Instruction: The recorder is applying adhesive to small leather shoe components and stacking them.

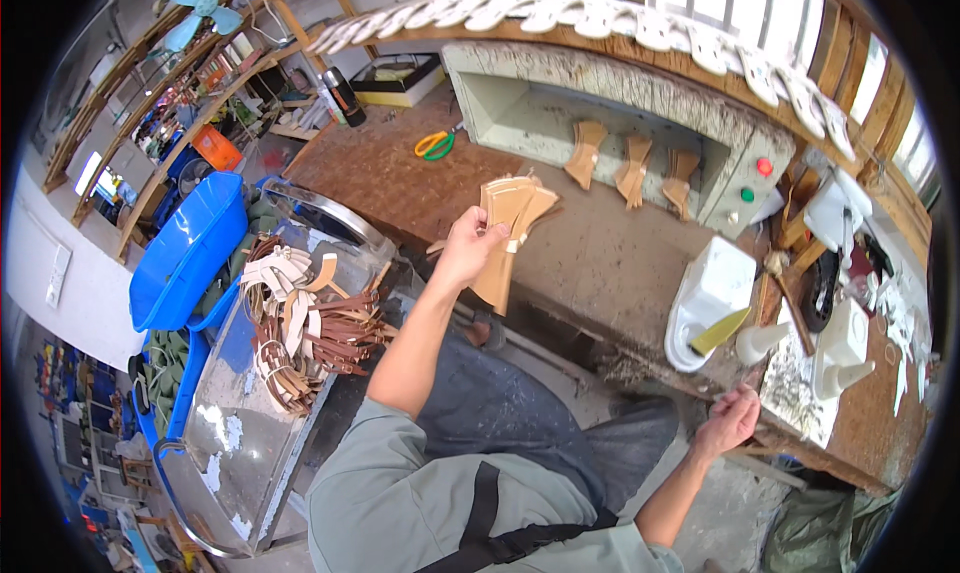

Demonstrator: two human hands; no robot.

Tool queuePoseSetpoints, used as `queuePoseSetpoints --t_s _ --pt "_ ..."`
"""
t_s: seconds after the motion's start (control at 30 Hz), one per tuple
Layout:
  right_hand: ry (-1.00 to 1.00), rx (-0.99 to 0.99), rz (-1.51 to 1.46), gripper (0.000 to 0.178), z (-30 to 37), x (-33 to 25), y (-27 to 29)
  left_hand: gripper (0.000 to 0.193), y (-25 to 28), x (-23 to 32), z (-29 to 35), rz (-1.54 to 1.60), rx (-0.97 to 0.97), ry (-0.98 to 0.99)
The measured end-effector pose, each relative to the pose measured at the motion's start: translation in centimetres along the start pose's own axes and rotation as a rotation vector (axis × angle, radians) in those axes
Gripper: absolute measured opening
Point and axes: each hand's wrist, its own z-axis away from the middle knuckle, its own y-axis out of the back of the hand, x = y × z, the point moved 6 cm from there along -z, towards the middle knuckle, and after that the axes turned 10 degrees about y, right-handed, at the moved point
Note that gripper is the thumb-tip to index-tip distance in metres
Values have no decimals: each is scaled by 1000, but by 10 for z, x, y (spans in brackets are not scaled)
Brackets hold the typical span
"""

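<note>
My left hand [470, 245] is closed around a bundle of tan, waisted leather-like pieces [518, 213], raised above the front edge of the workbench. A light band goes round the bundle's narrow middle. Off to the right, my right hand [728, 423] hangs by the bench edge with its fingers curled together; anything inside them is too small or hidden to name. Close to it stands a white plastic container [712, 285], with a yellow-green flat piece [720, 330] resting across its lower lip. Three similar tan bundles [634, 171] stand at the opening of a metal box.
The grey metal box [610, 81] with coloured buttons stands along the bench back. Green-and-orange scissors [437, 145] lie on the bench [370, 173]. White shoe-shaped pieces [560, 13] line a shelf. At left are strap bundles [300, 323] on a metal cart and blue bins [190, 253].
</note>
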Motion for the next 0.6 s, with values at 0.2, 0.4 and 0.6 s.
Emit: queuePoseSetpoints --t_s 0.2,0.4,0.6 --pt "-504 -832 -186 45 90 -32 -137 40 -90 33 143 462 -526 257" --pt "-694 -834 -545 31 118 -35 -159 32 -104 42 190 340 -484 125" --pt "-648 -708 -539 30 125 -42 -154 34 -105 38 199 295 -545 86"
